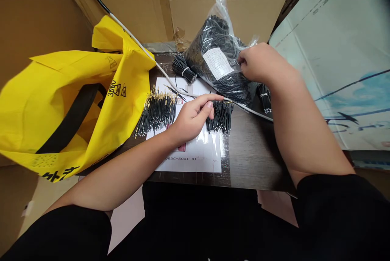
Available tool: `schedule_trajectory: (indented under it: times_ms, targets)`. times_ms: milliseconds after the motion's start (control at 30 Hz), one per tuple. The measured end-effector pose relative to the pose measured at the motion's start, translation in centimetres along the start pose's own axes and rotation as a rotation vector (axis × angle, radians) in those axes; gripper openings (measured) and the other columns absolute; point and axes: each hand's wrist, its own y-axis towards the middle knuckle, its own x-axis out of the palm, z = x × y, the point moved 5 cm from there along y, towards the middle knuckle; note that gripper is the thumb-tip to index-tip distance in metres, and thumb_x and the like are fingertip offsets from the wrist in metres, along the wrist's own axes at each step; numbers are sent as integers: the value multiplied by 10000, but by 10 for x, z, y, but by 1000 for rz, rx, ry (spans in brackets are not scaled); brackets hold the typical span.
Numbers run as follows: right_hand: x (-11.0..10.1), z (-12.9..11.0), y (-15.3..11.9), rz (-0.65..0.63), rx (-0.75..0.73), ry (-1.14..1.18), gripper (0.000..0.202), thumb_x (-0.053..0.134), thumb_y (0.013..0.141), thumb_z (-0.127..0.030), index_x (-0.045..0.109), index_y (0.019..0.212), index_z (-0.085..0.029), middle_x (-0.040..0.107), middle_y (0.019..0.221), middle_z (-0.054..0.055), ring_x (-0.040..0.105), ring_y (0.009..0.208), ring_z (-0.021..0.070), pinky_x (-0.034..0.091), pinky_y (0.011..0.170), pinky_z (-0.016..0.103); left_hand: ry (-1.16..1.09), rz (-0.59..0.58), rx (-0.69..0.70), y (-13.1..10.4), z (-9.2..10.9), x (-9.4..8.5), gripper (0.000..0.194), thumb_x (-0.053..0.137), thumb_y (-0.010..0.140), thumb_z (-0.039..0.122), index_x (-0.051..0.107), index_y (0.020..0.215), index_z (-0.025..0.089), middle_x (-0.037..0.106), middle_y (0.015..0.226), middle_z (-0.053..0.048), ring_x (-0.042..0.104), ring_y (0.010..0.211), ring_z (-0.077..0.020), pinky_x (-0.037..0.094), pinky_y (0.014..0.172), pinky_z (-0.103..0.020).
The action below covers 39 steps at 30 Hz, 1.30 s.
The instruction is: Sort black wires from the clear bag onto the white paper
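While the right hand (262, 63) is up at the right side of the clear plastic bag (210, 42), the left hand (195, 117) hovers lower and nearer, over the middle of the dark table (256, 147). Look at those right fingers, curled in tight against the plastic! Whether they pinch the film or some of the contents, I can't tell. And the left: index finger stretched out to the right, thumb bent in beneath it, the other fingers loosely folded; whether anything sits under that palm is hidden.

Now the black wires: they pack the bag, which leans at the far side and wears a white label (217, 63). Two loose piles lie nearer, the left pile (160, 108) with gold tips up, the right pile (219, 118) just beyond the left fingers. A tied bundle (184, 69) sits at the bag's left, another bundle (264, 98) at its right, partly behind the forearm.

Beneath the piles, a printed white sheet (198, 163)! A white cable (137, 44) runs from far left across to the right, passing the yellow bag (128, 62) that bulges at the left. Cardboard boxes (201, 5) wall off the far side.
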Motion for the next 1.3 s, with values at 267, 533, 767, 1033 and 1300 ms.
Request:
schedule_trajectory:
  times_ms: [267,533,767,1033,1300]
  targets:
    - [-20,11,-11,48,67,11,193,556,844,-201,699,972,-183,746,967,117,644,897,262,429,723,366,-82,-7,16,1,1,2,392,549,1007,277,609,1389,213,786,992,-71,709,982,-174,548,960,-359]
    - [-56,33,-40,143,119,103,37,602,883,-263,630,862,-251,684,871,67,596,819,249,417,667,360,-123,1,15,2,4,2,339,558,998,231,652,1323,204,784,1099,-83,721,1102,-183,537,1066,-383]
    - [-57,-45,-87,560,-320,697,90,687,886,-272,616,861,-222,655,773,4,585,679,142,453,648,314,-103,47,6,2,2,-1,242,560,986,201,719,1168,193,783,1037,-67,723,1001,-168,585,952,-349]
    - [-2,-72,-124,759,-321,949,39,688,913,-208,694,951,-216,707,836,-7,626,712,123,510,677,287,-160,56,72,4,0,1,203,554,977,149,721,1083,189,770,1034,-61,732,937,-137,597,773,-270]
    - [23,-71,-126,845,-276,1107,87,685,910,-185,694,990,-220,687,856,4,617,702,115,510,637,281,-164,81,56,6,-3,-1,155,583,977,183,716,1055,171,781,998,-68,739,925,-141,590,776,-268]
